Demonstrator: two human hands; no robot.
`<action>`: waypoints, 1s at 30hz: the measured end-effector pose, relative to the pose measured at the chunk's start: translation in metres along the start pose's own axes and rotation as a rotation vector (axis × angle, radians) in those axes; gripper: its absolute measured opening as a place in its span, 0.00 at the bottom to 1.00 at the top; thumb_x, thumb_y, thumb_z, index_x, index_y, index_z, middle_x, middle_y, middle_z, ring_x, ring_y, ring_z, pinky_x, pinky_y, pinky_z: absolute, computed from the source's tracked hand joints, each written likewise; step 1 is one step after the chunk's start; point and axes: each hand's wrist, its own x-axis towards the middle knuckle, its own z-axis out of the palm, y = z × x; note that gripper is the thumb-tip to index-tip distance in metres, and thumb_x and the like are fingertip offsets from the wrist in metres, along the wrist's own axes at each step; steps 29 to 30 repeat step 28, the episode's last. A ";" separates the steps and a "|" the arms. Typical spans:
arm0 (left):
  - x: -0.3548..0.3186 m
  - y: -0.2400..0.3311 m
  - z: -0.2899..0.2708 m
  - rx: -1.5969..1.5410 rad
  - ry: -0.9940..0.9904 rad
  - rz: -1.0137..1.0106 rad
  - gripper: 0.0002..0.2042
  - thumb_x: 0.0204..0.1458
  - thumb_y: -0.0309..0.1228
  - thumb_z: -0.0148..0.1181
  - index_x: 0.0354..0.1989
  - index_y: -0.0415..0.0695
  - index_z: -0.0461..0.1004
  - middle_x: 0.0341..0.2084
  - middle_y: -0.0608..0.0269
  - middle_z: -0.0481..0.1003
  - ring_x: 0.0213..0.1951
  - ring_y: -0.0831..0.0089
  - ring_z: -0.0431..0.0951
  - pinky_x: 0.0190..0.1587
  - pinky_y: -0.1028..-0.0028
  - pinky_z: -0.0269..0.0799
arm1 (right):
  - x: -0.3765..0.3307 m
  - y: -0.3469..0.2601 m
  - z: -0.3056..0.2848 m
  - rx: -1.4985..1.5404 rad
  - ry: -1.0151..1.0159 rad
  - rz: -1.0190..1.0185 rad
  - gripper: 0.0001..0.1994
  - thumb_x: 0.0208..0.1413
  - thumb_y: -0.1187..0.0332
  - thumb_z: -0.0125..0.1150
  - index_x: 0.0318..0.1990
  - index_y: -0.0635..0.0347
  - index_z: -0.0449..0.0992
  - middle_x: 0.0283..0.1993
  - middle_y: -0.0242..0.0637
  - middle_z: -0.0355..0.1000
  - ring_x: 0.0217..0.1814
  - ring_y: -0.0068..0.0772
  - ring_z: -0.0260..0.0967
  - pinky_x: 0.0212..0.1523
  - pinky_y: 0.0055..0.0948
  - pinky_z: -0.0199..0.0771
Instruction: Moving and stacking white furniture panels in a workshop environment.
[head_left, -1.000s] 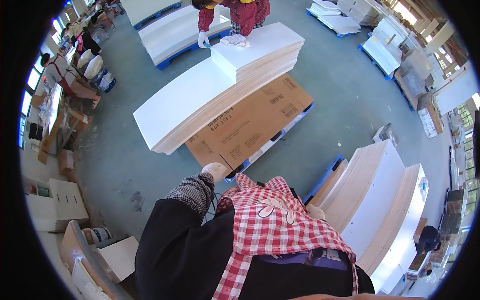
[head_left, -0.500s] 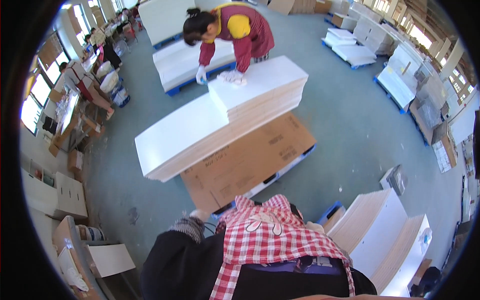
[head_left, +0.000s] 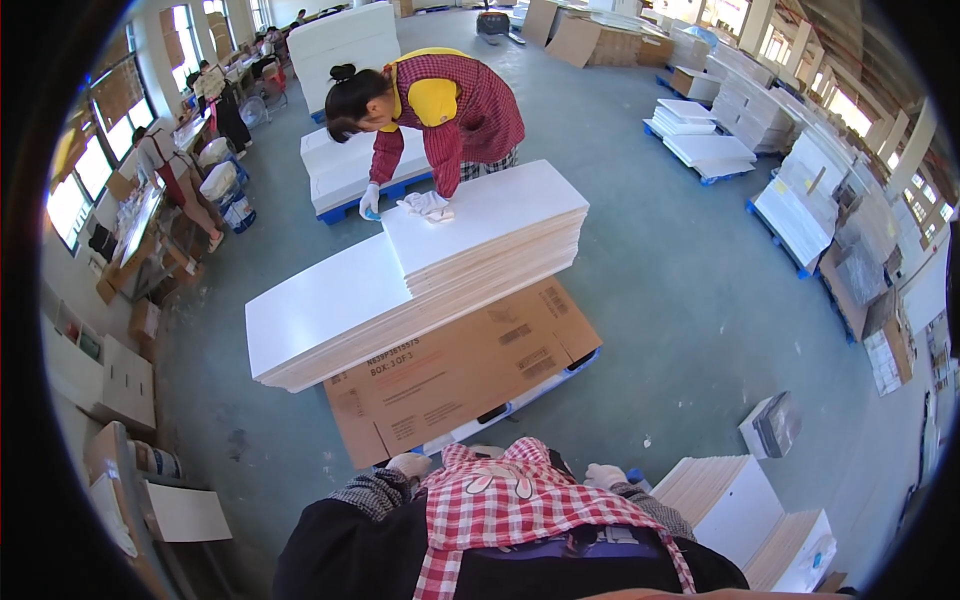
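My left hand (head_left: 410, 464), in a pale glove, hangs at the left side of my red checked apron (head_left: 530, 500), by the near edge of a flat brown cardboard sheet (head_left: 450, 385). On the apron's other side is my right hand (head_left: 605, 476), also gloved, near a stack of boards (head_left: 705, 488). I see nothing held in either hand, but the fingers are too small and partly hidden to read. Beyond the cardboard lies a stepped stack of white panels (head_left: 330, 305). A co-worker (head_left: 460, 110) bends over its higher part, one gloved hand at a white cloth (head_left: 428, 207).
Under the cardboard is a blue and white pallet (head_left: 510, 408). More white panels (head_left: 365, 165) sit on a blue pallet behind the stack. A grey plastic-wrapped block (head_left: 770, 425) rests on the floor at right. Wrapped stacks (head_left: 800, 215) line the right side; workbenches (head_left: 140, 230) stand left.
The view has shifted, so the panel stack sits lower and further left. Both my hands now show more fully beside the apron. The co-worker still leans over the panels with the cloth.
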 end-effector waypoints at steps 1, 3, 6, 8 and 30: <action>-0.001 0.000 -0.001 -0.082 0.034 -0.049 0.14 0.48 0.41 0.50 0.37 0.47 0.75 0.34 0.50 0.75 0.40 0.56 0.75 0.41 0.64 0.70 | 0.022 0.031 0.005 -0.137 0.056 -0.193 0.10 0.52 0.61 0.40 0.24 0.52 0.64 0.19 0.35 0.61 0.20 0.41 0.59 0.22 0.39 0.56; -0.011 -0.016 0.026 -0.115 0.135 -0.019 0.16 0.48 0.43 0.49 0.34 0.46 0.76 0.33 0.48 0.75 0.39 0.54 0.75 0.39 0.64 0.69 | 0.045 0.063 0.014 -0.388 0.167 -0.231 0.10 0.52 0.60 0.44 0.29 0.54 0.68 0.24 0.40 0.67 0.27 0.46 0.64 0.28 0.41 0.62; -0.001 -0.019 0.043 -0.099 0.135 0.077 0.16 0.48 0.43 0.50 0.32 0.44 0.77 0.33 0.48 0.75 0.39 0.54 0.75 0.39 0.62 0.68 | 0.028 0.047 0.005 -0.629 0.195 -0.091 0.16 0.50 0.56 0.51 0.40 0.55 0.73 0.41 0.50 0.72 0.48 0.50 0.69 0.46 0.41 0.68; 0.013 0.006 0.027 0.057 -0.030 0.026 0.15 0.47 0.41 0.52 0.32 0.44 0.77 0.33 0.48 0.75 0.38 0.54 0.75 0.40 0.62 0.68 | 0.035 0.063 -0.006 -0.574 0.222 -0.064 0.15 0.50 0.55 0.51 0.40 0.53 0.74 0.41 0.50 0.72 0.47 0.50 0.69 0.46 0.42 0.68; 0.011 0.084 0.055 -0.286 0.192 -0.300 0.16 0.50 0.28 0.45 0.47 0.46 0.73 0.43 0.51 0.73 0.49 0.58 0.72 0.50 0.63 0.68 | 0.052 0.018 -0.124 -1.035 0.144 -0.349 0.15 0.53 0.60 0.45 0.36 0.60 0.74 0.37 0.50 0.73 0.41 0.46 0.72 0.40 0.40 0.71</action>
